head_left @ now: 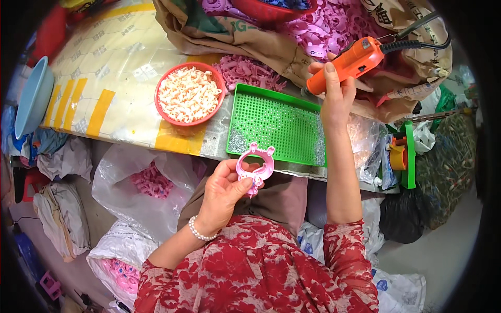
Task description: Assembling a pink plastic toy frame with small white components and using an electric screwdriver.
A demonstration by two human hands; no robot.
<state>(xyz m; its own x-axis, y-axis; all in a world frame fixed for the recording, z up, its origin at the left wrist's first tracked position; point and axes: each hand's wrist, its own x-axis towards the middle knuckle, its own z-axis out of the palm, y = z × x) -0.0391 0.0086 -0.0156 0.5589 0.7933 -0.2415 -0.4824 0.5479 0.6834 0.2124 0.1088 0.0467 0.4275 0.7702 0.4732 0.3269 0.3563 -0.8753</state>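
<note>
My left hand (219, 193) pinches a pink plastic ring with two small ears (269, 168) in front of the green tray's near edge. My right hand (336, 99) is wrapped round an orange electric screwdriver (355, 58), raised over the tray's far right corner, with its tip pointing down and left. Small metal screws lie at both ends of the perforated green tray (282, 125). To its left stands a red bowl (158, 99) heaped with small cream plastic pieces (189, 95). Behind the tray is a pile of pink plastic pieces (250, 73).
A large brown sack (261, 46) holds many pink parts (334, 28) and another red bowl (276, 11). The screwdriver's black cable (412, 46) runs off right. A blue basin (34, 99) stands at the table's left end. Plastic bags (115, 182) of pink parts lie below.
</note>
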